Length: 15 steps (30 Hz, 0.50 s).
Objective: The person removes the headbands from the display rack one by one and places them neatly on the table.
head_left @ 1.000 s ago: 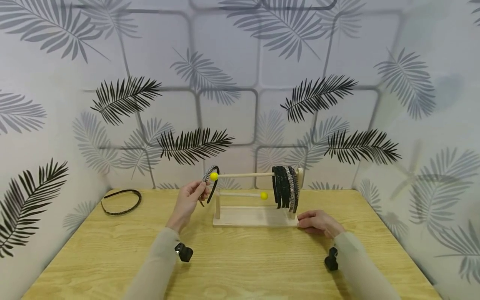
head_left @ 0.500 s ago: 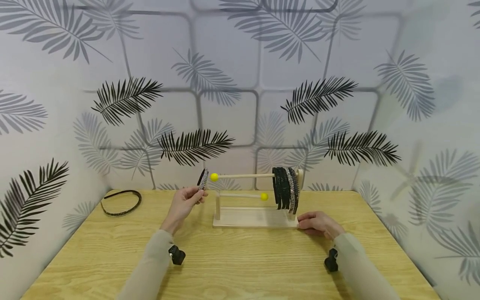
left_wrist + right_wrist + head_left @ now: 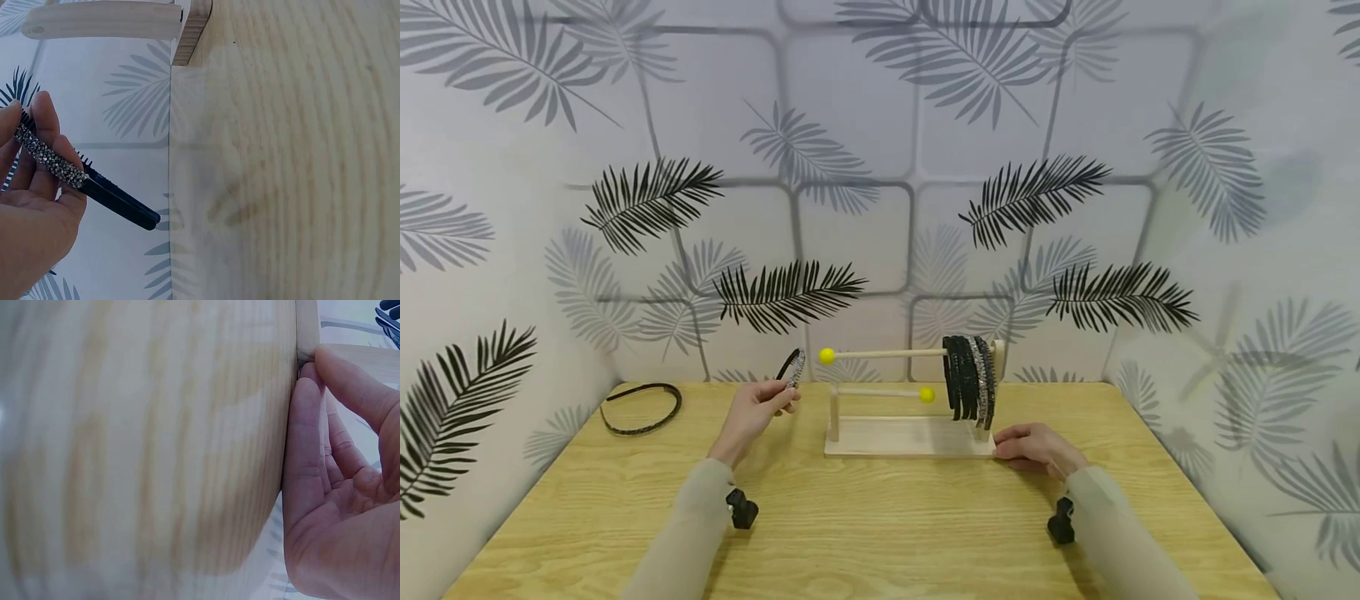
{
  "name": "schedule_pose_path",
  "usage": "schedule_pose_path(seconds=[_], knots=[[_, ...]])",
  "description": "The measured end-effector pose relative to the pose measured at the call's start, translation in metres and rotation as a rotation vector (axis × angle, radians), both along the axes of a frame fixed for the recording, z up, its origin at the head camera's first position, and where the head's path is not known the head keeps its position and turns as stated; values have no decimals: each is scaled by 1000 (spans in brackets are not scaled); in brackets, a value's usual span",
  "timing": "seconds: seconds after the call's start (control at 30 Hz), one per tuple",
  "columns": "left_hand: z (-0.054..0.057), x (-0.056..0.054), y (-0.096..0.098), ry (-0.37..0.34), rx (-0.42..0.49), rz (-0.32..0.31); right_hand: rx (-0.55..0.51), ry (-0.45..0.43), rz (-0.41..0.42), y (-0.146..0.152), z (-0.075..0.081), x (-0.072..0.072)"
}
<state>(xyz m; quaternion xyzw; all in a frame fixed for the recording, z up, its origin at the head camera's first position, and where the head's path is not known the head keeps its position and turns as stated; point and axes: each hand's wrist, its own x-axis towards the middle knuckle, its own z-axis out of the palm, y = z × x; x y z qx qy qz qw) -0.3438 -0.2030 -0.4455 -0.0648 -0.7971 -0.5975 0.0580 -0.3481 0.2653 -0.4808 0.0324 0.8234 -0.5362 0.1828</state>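
My left hand (image 3: 754, 414) pinches a headband (image 3: 797, 369) above the table, left of the wooden stand. In the left wrist view its band (image 3: 53, 159) is crusted with silvery stones, with black teeth inside and a plain black end. At the right front corner of the stand's base (image 3: 910, 437), my right hand (image 3: 1037, 446) grips the edge between thumb and fingertips. Several black and silvery headbands (image 3: 967, 379) hang bunched at the right end of the stand's upper rod (image 3: 887, 354), which has a yellow ball (image 3: 827, 357) on its left tip.
Another dark headband (image 3: 642, 431) lies on the wooden table (image 3: 880, 525) at the far left. A shorter lower rod (image 3: 876, 392) ends in a yellow ball (image 3: 928, 395). Leaf-patterned walls (image 3: 865, 233) close in the back and sides.
My left hand has carried the stone-covered headband away from the upper rod's left tip, leftward and slightly down, turning it. The right hand stays at the stand's base.
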Motion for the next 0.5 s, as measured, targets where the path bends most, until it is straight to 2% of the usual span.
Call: schedule_pose_path(seconds=[0.27, 0.5], knots=[[-5, -1, -7, -25, -15, -39, 5, -3, 3, 1, 1, 0], [-9, -5, -12, -40, -65, -36, 5, -13, -2, 1, 0, -1]])
